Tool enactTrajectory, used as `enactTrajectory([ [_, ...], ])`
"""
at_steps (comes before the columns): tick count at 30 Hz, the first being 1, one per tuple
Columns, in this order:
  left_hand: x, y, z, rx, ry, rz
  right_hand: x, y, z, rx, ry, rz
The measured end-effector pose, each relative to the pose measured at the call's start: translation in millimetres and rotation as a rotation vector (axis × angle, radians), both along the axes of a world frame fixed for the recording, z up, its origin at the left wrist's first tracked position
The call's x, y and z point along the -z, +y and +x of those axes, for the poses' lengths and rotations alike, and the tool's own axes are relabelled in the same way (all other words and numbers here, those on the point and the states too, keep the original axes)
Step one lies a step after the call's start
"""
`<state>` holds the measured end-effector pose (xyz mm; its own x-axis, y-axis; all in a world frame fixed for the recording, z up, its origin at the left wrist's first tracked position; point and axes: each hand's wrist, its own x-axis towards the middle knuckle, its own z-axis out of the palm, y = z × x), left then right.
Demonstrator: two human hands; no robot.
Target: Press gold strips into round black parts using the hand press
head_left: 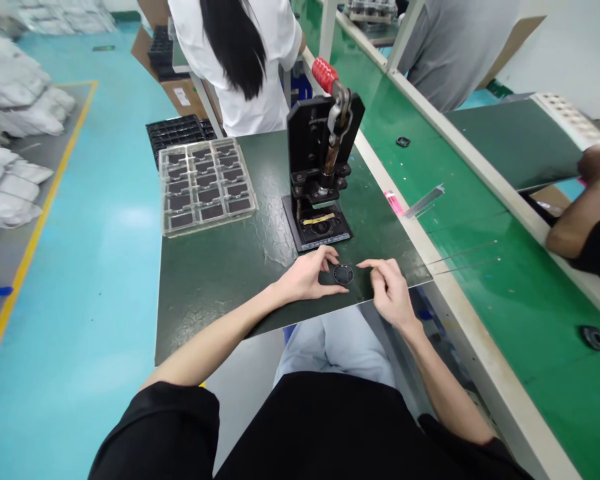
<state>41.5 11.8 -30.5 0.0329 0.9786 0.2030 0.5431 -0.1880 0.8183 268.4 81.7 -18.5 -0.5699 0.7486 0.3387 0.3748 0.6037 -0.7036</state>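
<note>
A small round black part [343, 274] with a thin light rim lies near the front edge of the green-topped table. My left hand [313, 275] curves around it from the left, fingertips at its far rim and thumb at its near rim. To the right of the part is my right hand [389, 288], its index finger stretched toward the part and its other fingers curled; I see nothing held in it. Just beyond my hands stands a black hand press [325, 153] with a raised red handle [324, 75]. A yellow strip [319, 219] lies across its base.
A clear compartment tray [207, 183] of dark pieces sits at the table's left, with black trays [177, 130] behind. On the right runs a green conveyor [480, 267] behind a pale rail, carrying dark parts. Thin rods [425, 200] lie near the rail. Co-workers stand ahead and right.
</note>
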Motion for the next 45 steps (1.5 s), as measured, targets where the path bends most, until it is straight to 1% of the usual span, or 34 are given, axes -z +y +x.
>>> enactTrajectory([
  [2,-6.0,2.2,-4.7,-0.012,-0.050,0.023,0.7,1.8,-1.7,-0.055,-0.071,0.032],
  [3,-9.9,3.2,-6.9,-0.044,-0.076,0.049,1.3,3.3,-3.3,-0.076,-0.101,0.039],
  [6,-21.1,5.7,-12.6,-0.207,-0.131,0.162,4.5,8.0,-7.7,-0.122,-0.171,0.047],
  [8,-25.3,7.5,-15.8,-0.323,-0.156,0.217,7.7,9.5,-8.9,-0.140,-0.176,0.042],
  [10,-25.3,9.9,-18.8,-0.420,-0.180,0.222,10.6,9.4,-8.6,-0.143,-0.133,0.009],
  [12,-22.0,13.1,-21.2,-0.492,-0.213,0.180,10.9,9.9,-8.4,-0.139,-0.081,-0.042],
  [15,-15.6,18.4,-23.6,-0.552,-0.269,0.088,3.8,17.9,-14.4,-0.126,-0.030,-0.112],
  [17,-12.8,20.9,-24.3,-0.566,-0.288,0.054,-4.4,30.5,-26.5,-0.114,-0.005,-0.112],
  [19,-11.7,22.1,-24.7,-0.566,-0.292,0.049,-12.1,47.5,-44.6,-0.113,0.019,-0.084],
  [21,-11.4,22.2,-24.8,-0.554,-0.291,0.052,-17.0,65.6,-64.7,-0.149,0.030,-0.080],
  [24,-10.9,21.9,-24.9,-0.526,-0.289,0.054,-18.4,87.5,-86.9,-0.249,0.009,-0.112],
  [27,-9.9,21.9,-24.8,-0.505,-0.285,0.062,-15.5,98.8,-91.9,-0.304,-0.018,-0.109],
  [29,-9.3,22.1,-24.5,-0.500,-0.278,0.071,-12.4,101.3,-87.5,-0.288,0.005,-0.104],
  [33,-9.4,22.0,-24.2,-0.495,-0.254,0.076,-6.2,100.4,-75.5,-0.203,0.050,-0.127],
  [37,-9.4,22.1,-24.7,-0.497,-0.236,0.078,-5.1,97.6,-72.4,-0.134,0.073,-0.110],
  [41,-7.8,22.5,-25.2,-0.494,-0.232,0.080,-6.8,93.2,-77.0,-0.123,0.102,-0.076],
  [45,-6.3,22.8,-24.5,-0.487,-0.227,0.103,-7.1,89.8,-85.0,-0.162,0.060,-0.057],
])
